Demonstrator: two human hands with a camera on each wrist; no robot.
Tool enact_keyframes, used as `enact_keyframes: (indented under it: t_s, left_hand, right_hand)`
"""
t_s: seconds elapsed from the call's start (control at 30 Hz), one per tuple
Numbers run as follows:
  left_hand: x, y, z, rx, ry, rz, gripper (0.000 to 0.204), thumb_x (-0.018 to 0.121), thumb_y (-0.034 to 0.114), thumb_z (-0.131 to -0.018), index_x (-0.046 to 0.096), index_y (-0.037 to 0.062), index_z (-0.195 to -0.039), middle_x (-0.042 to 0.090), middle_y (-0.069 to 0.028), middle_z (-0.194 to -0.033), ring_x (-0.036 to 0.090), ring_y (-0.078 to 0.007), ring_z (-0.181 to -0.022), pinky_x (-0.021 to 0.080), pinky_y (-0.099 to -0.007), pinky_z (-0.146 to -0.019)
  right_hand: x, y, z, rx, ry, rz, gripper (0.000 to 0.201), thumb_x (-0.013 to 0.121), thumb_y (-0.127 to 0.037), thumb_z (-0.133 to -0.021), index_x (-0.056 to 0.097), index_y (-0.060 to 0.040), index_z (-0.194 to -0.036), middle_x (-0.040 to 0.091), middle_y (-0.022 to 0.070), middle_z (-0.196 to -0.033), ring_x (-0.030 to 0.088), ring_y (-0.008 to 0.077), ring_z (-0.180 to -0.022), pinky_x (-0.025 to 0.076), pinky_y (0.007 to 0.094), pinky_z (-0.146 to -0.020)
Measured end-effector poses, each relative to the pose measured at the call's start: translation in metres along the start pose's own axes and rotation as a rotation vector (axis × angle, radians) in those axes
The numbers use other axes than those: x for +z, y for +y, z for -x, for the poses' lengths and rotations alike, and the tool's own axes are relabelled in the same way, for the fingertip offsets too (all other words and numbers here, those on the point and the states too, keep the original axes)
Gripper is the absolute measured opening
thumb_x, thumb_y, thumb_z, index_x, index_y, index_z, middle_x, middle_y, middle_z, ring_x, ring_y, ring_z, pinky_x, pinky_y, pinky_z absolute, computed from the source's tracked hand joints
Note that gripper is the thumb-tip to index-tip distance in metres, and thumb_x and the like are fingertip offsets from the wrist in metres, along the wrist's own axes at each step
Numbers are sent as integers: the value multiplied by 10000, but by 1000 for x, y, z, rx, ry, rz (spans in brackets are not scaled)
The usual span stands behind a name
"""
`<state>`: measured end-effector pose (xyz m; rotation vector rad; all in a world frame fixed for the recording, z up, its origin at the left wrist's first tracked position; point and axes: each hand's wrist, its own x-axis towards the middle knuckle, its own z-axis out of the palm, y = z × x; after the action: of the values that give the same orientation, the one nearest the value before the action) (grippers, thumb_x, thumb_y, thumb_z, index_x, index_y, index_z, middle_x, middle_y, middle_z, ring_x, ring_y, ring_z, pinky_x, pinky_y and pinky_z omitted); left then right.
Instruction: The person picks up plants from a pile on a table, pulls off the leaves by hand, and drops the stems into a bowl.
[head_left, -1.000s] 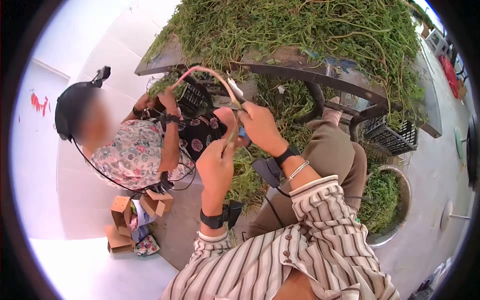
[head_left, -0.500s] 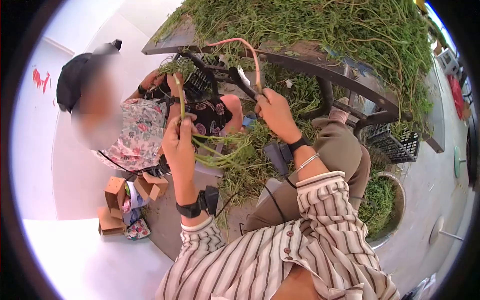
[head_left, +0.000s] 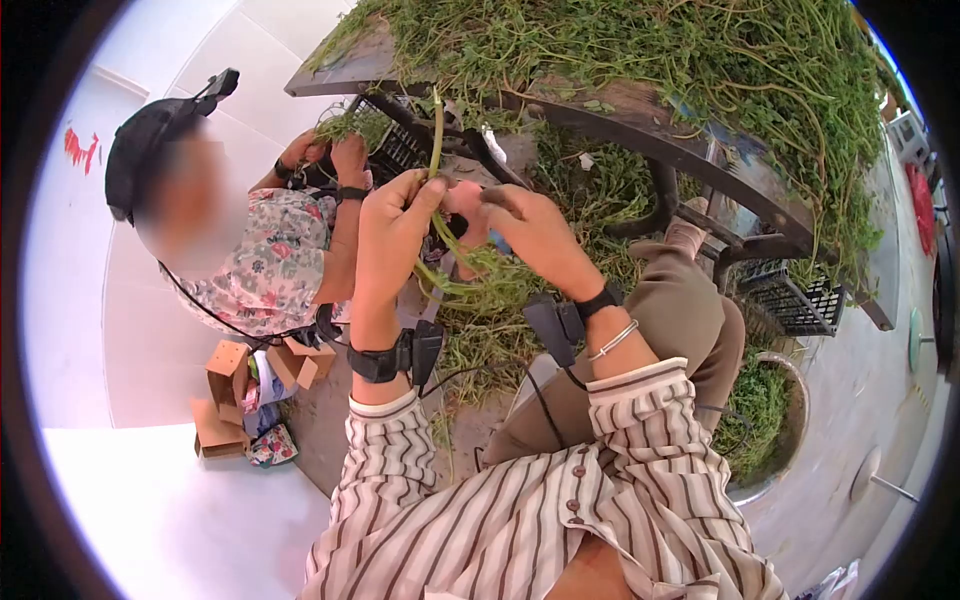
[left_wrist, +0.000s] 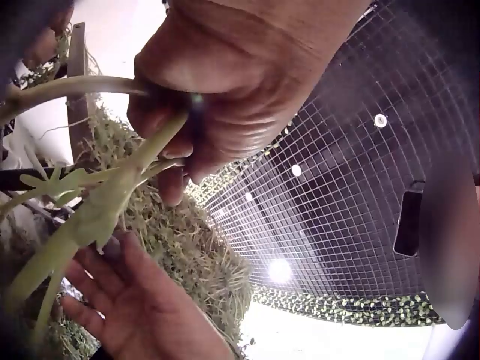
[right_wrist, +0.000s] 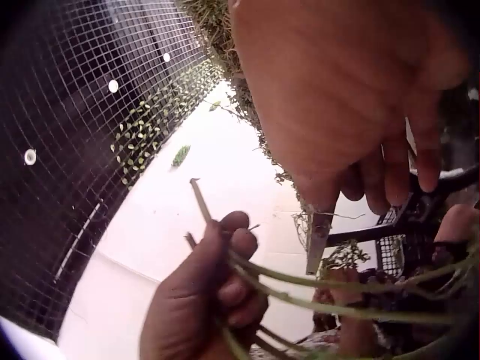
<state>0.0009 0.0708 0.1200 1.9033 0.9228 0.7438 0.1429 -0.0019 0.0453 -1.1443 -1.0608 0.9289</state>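
My left hand (head_left: 388, 235) pinches a bundle of green plant stems (head_left: 437, 135) between thumb and fingers. A cut end sticks up above the thumb, and leafy shoots (head_left: 480, 270) hang below toward the right. In the left wrist view a thick, jointed stem (left_wrist: 97, 206) runs out from the fist. My right hand (head_left: 543, 240) is close to the right of the left one, its fingers loosely extended. The right wrist view shows those fingers (right_wrist: 396, 176) pointing down with nothing between them, above the stems (right_wrist: 337, 307) in the left hand.
A table (head_left: 600, 125) heaped with green plants (head_left: 640, 50) stands ahead, with a black crate (head_left: 795, 298) beneath. More greens lie on the floor. A metal basin (head_left: 800, 400) of greens is at right. Another person (head_left: 260, 240) sits at left near cardboard boxes (head_left: 228, 380).
The long pink stem has left my right hand, which has moved beside the left. My left hand has come up and, since half a second ago, rightward with the green stems.
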Motion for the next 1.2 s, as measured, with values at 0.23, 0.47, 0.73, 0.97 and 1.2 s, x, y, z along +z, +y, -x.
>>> enact_keyframes:
  t_s: [0.23, 0.47, 0.73, 0.97, 1.2]
  left_hand:
    - [21, 16, -25, 44, -58, 38, 238, 565, 208, -862, 629, -12, -926, 588, 14, -702, 347, -17, -507, 258, -175, -445]
    - [32, 13, -51, 0, -155, 24, 220, 599, 197, -828, 611, -16, -884, 537, 14, -662, 409, -35, -550, 348, -190, -478]
    - [39, -4, -34, 155, 45, 120, 422, 539, 170, -854, 460, -23, -1220, 575, -108, -1053, 551, -143, -891, 458, -242, -699]
    - [51, -28, 25, -35, 7, 227, 310, 567, 102, -844, 519, -15, -1126, 591, -58, -958, 562, -101, -828, 464, -226, -699]
    - [55, -30, 23, 40, 169, 17, 203, 558, 58, -842, 607, 4, -1032, 576, -13, -827, 525, -62, -690, 446, -207, -603]
  right_hand:
    - [4, 5, -8, 24, -121, -234, 346, 624, -218, -790, 537, 11, -1034, 504, 58, -822, 475, 128, -702, 398, 274, -591]
    - [6, 12, -6, -93, -167, -57, 180, 576, -136, -828, 517, 4, -925, 532, 24, -758, 517, 85, -657, 436, 232, -569]
    - [1, -7, -4, 58, 99, -235, 181, 522, -111, -816, 560, 29, -923, 563, 68, -753, 506, 152, -668, 425, 307, -640]
    - [-2, -4, -4, 73, 206, -416, 182, 513, -141, -853, 586, 7, -931, 573, 26, -789, 475, 87, -663, 402, 253, -604]
    - [-8, -14, 1, 189, 92, -507, 164, 563, -125, -840, 608, -4, -942, 566, 4, -793, 470, 69, -670, 400, 240, -609]
